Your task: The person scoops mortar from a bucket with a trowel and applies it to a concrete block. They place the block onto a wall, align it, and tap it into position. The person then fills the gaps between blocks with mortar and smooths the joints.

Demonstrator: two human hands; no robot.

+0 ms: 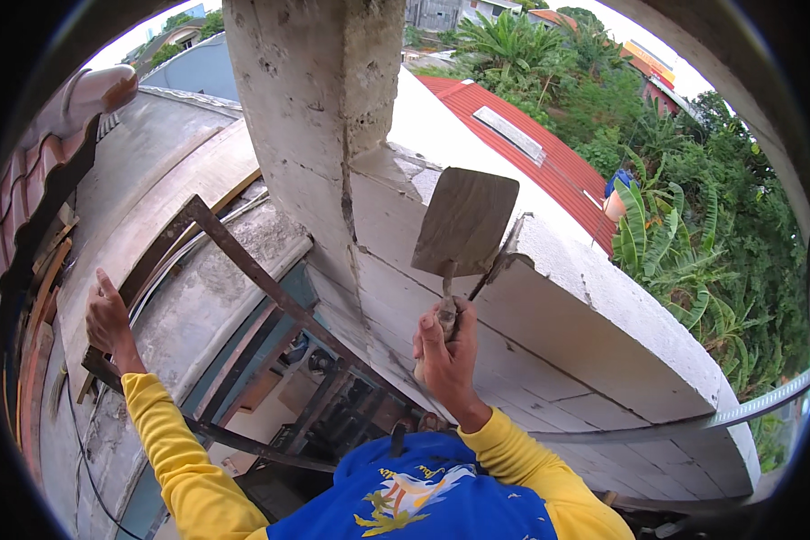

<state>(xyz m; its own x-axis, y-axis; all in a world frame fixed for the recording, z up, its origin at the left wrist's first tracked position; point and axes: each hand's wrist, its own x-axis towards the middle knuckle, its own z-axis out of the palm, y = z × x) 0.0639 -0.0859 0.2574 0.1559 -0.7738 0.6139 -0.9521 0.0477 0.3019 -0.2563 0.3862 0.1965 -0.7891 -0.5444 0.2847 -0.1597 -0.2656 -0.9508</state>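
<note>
My right hand [447,355] grips the handle of a trowel [466,220]. Its wide blade points up and away, smeared with dull grey-brown residue. Behind the blade stands a pale block wall [513,337], with a rough patch of mortar [511,261] beside the blade at the wall's top edge. Out to the left, my left hand [110,319] is raised with its fingers loosely curled and one digit pointing up. Nothing shows in it. A rusty metal frame [270,283] runs between my hands, and the left hand is near its left side.
A concrete column [310,90] rises at the wall's far end. Below the frame there is a drop to a cluttered lower level [306,387]. Roof tiles [49,171] edge the left, a black cable [85,463] hangs there. Beyond the wall are a red roof [531,153] and banana plants [666,243].
</note>
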